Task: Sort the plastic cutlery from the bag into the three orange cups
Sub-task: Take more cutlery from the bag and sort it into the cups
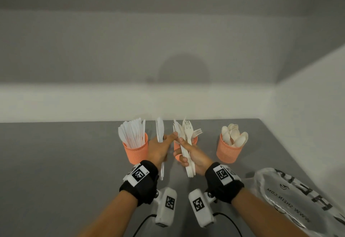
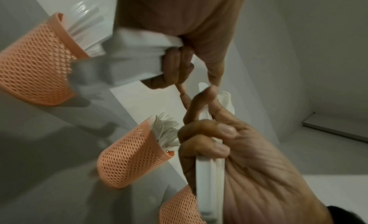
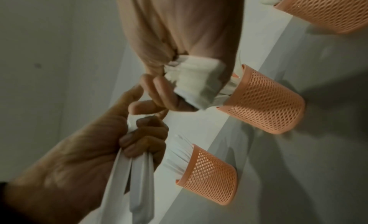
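Both forearms reach forward side by side, each wrist wrapped in a black band carrying a white marker block. The left hand is raised with its thumb side up, fingers curled into a grip around thin white pieces. The right hand sits just beside it, palm turned inward, fingers and thumb closed around a bundle. The two hands' fingertips nearly meet.

Your hands hide most of the middle cup in the head view — only slivers show. The bag runs off the right edge. In the left wrist view the knives smear into blur.
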A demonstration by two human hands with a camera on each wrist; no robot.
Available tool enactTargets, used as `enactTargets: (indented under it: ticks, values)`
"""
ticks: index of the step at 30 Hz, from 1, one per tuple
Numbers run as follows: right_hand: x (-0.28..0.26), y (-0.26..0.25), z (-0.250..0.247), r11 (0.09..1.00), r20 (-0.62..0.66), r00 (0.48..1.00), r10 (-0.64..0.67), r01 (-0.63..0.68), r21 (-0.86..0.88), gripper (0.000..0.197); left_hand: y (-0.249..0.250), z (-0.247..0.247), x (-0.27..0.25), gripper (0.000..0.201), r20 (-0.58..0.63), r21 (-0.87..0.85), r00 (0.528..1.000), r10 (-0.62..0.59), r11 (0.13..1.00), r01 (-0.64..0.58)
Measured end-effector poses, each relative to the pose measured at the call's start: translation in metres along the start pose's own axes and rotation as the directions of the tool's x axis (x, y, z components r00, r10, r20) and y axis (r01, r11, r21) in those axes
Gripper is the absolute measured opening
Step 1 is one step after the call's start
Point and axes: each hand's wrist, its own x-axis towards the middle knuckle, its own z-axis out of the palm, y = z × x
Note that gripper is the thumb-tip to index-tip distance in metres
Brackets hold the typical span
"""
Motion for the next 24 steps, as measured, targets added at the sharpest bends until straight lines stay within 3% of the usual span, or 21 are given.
enactTargets:
  ticks: [5,11,18,20,24]
  values:
    - [-0.004,-0.004,0.006,0.998,0.078,0.997,0.011,-0.006,-0.062,0.031,0.008,0.004,0.0,0.015,0.029,-0.029,0.999,0.022,0.999,-0.021]
    - [-0.005,-0.004,0.01,0.987,0.09,0.994,0.067,-0.052,-0.154,0.019,0.0,0.003,0.012,0.021,-0.031,0.063,1.0,0.002,0.998,0.0]
    - [-0.001,0.002,0.009,0.977,0.06,0.993,0.098,-0.085,-0.194,0.025,-0.004,-0.021,0.028,0.032,-0.198,-0.063,0.978,-0.061,0.997,0.049]
    - [0.0,0.004,0.009,0.972,0.04,0.992,0.12,-0.109,-0.208,0.027,0.001,-0.036,0.039,0.033,-0.268,-0.16,0.961,-0.065,0.987,0.022]
    - [0.01,0.003,0.008,0.954,-0.05,0.992,0.12,-0.129,-0.269,0.039,0.019,-0.067,0.069,0.032,-0.34,-0.171,0.937,0.08,0.974,-0.146]
